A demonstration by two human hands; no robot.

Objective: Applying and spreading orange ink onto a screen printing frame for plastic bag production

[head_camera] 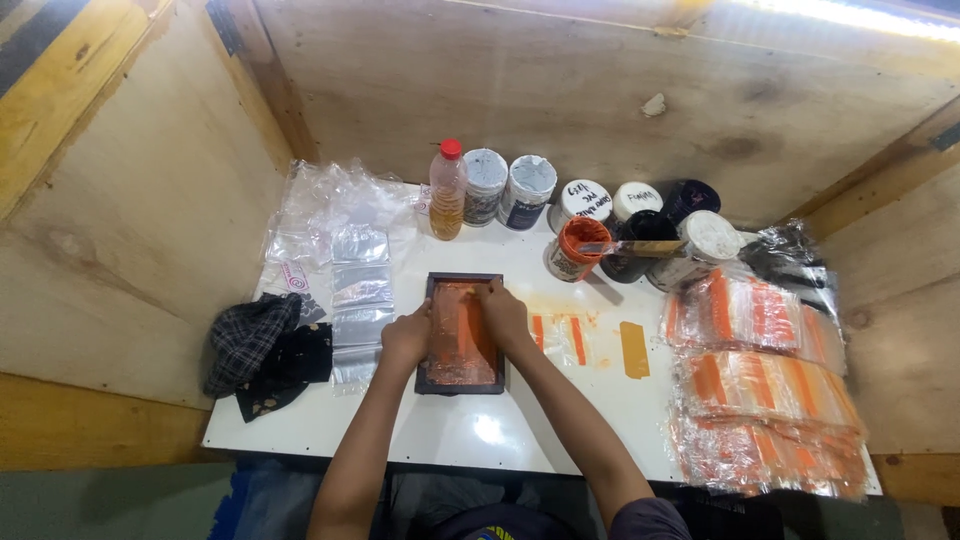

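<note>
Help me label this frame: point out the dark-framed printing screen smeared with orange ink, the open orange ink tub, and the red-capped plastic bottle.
Dark-framed printing screen (461, 378): head view, bottom frame edge.
Open orange ink tub (572, 262): head view, side wall.
Red-capped plastic bottle (447, 205): head view, bottle body.

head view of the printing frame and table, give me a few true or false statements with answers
1. Both hands rest on the dark printing frame. True: left hand, right hand.
2. The ink on the frame is blue. False: it is orange.
3. A red-capped bottle stands behind the frame. True.
4. The printed bags lie left of the frame. False: they are stacked on the right; clear bags lie left.
5. The dark cloths hang on the wall. False: they lie on the table.
</note>
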